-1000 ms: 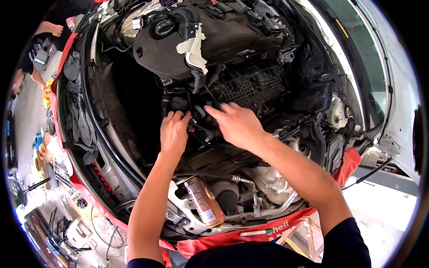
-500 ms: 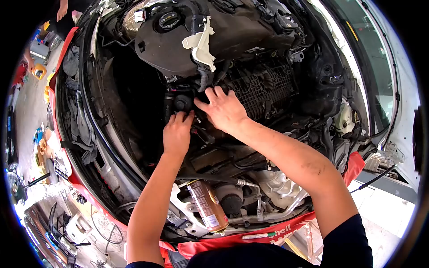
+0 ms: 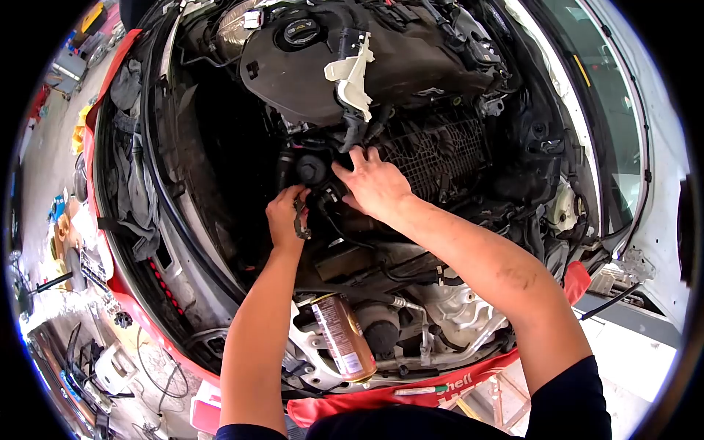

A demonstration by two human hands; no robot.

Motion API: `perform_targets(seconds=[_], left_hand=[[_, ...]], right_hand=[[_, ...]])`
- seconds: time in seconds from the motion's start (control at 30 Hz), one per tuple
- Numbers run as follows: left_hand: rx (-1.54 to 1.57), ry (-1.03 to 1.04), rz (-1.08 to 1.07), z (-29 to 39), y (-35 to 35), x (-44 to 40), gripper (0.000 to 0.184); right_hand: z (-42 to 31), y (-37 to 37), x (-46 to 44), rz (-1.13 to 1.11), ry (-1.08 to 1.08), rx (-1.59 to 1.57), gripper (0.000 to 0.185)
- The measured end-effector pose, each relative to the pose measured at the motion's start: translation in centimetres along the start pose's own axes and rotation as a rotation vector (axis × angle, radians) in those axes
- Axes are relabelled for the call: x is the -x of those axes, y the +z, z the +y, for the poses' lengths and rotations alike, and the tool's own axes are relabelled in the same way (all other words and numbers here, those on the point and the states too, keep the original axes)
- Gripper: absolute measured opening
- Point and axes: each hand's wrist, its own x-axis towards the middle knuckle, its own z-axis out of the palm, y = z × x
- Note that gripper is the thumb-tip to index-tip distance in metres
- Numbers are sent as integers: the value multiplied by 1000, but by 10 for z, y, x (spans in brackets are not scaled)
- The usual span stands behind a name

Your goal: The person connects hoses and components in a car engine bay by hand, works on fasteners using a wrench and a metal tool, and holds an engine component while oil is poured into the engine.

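My left hand (image 3: pixel 283 218) is closed on a small dark bracket-like part (image 3: pixel 302 221), pinched between thumb and fingers; its exact kind is unclear. Just above it sits a round black cap (image 3: pixel 311 169) in the engine bay. To the right of that cap, my right hand (image 3: pixel 375 182) has its fingers spread over dark engine parts, beside the ribbed black intake manifold (image 3: pixel 433 150). The fingertips reach near the lower end of a black hose (image 3: pixel 354 133). A black cable (image 3: pixel 341 229) hangs below the right hand.
A brown can (image 3: pixel 343 339) lies on the front frame close to my forearms. The black engine cover (image 3: pixel 293 81) carries an oil cap (image 3: pixel 301 31) and a broken-looking white bracket (image 3: pixel 353 73). Red fender covers (image 3: pixel 411 386) line the edges. Loose parts and cables lie on the floor at left.
My left hand has drawn slightly down and left from the round cap, and the dark part now shows in it. The right hand stays nearly in place. The view has shifted slightly.
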Motion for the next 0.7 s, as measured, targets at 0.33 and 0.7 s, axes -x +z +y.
perform_targets(seconds=[0.33, 0.7], left_hand=[[-208, 25, -223, -14, 11, -3, 25], [1279, -975, -389, -30, 11, -4, 38]], right_hand=[[-18, -5, 2, 14, 192, -165, 55], [-23, 5, -3, 8, 243, -153, 59]])
